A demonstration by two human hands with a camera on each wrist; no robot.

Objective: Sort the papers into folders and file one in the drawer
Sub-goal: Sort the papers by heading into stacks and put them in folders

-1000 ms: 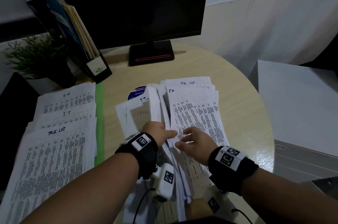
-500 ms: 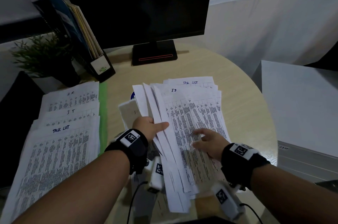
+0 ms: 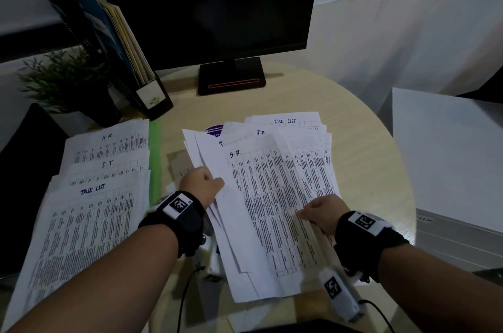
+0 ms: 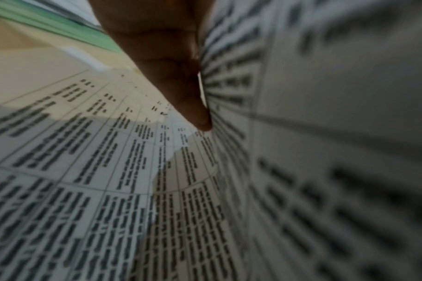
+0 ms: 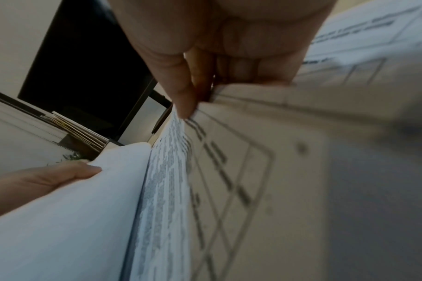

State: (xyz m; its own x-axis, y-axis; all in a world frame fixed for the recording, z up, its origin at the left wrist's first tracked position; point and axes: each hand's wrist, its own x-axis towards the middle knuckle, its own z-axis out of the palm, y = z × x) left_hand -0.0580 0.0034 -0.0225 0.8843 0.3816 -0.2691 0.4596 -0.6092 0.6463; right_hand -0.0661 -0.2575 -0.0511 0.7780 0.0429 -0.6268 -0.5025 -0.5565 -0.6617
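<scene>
right wrist shows right hand (image 5: 219,62) pinching sheet (image 5: 265,152)

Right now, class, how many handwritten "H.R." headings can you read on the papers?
2: one on the farthest sorted sheet at the left, one on the sheet held by both hands. Others may be hidden.

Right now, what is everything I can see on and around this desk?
Fanned papers: many sheets, white with printed tables, desk centre; the top sheet reads "H.R.".
Sorted papers: three overlapping piles, white, desk left, headed "H.R.", "I.T" and "TASK LIST".
Green folder: one, only an edge showing beside the sorted papers.
Monitor: one, black, at the back.
File holder: one, black, back left, holding upright folders.
Plant: one, green, far left.
Desk: one, round, light wood.
White cabinet: one, right.
Left hand: grips the left side of the fan.
Right hand: pinches the top sheets' right edge.
</scene>
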